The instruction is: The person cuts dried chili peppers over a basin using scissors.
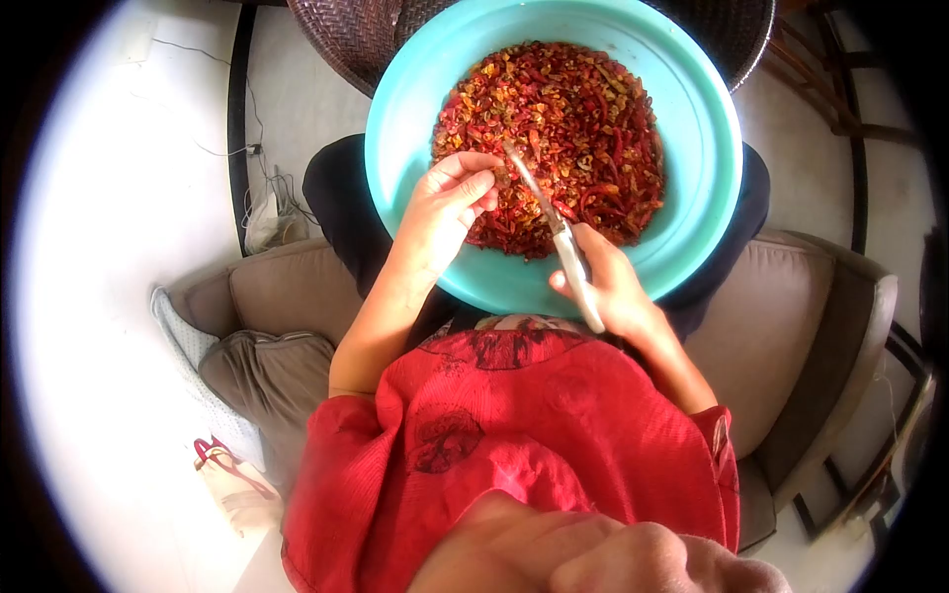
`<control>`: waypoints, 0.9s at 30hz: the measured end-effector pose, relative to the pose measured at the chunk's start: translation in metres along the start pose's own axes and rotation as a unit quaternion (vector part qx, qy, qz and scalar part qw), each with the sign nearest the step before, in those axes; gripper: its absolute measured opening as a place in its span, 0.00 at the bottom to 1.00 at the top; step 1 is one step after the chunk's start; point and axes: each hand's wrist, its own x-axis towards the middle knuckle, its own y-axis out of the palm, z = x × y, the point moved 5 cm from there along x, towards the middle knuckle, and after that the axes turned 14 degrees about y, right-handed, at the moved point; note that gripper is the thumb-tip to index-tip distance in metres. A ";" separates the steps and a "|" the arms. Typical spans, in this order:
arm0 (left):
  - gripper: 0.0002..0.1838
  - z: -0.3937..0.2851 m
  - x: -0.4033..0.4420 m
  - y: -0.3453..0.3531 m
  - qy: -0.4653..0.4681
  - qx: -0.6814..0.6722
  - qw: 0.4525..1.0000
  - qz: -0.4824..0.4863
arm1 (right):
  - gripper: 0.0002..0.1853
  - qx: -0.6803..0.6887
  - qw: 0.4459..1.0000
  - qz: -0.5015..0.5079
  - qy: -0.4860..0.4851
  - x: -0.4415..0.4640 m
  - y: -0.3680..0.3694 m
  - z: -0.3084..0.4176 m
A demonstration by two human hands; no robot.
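Observation:
A wide turquoise basin (pixel 707 188) rests across my lap, holding a heap of dried red chilies (pixel 593 109), many cut into small pieces with pale seeds among them. Over the left part of the heap, my left hand (pixel 450 203) is closed in a pinch. At its fingertips is a small dark piece of dried chili (pixel 501 178), mostly hidden by the fingers. My right hand (pixel 615 282) grips the pale handles of a pair of scissors (pixel 549 210). Their metal blades point up and left over the chilies, close beside my left fingertips, and look nearly closed.
Behind the basin stands a dark woven basket (pixel 346 35). I sit on a brown sofa (pixel 781 326). Cables and a plastic bag (pixel 277 225) lie on the floor at left, and a pale bag with red handles (pixel 232 484) is lower left. Wooden furniture (pixel 820 79) stands upper right.

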 end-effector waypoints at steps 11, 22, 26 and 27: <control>0.05 -0.005 0.001 -0.004 0.061 0.105 0.992 0.042 | 0.21 -0.086 0.993 -0.080 -0.027 -0.008 -0.003 0.011; 0.07 0.002 0.000 -0.001 -0.007 -0.053 0.998 0.033 | 0.19 0.166 0.981 0.064 0.078 -0.005 0.007 -0.011; 0.08 0.005 0.000 0.001 0.011 -0.094 0.995 0.028 | 0.23 -0.089 0.991 -0.099 -0.027 -0.011 -0.005 0.012; 0.08 0.006 -0.001 0.006 0.011 -0.094 0.995 0.028 | 0.23 -0.088 0.991 -0.100 -0.027 -0.010 -0.003 0.012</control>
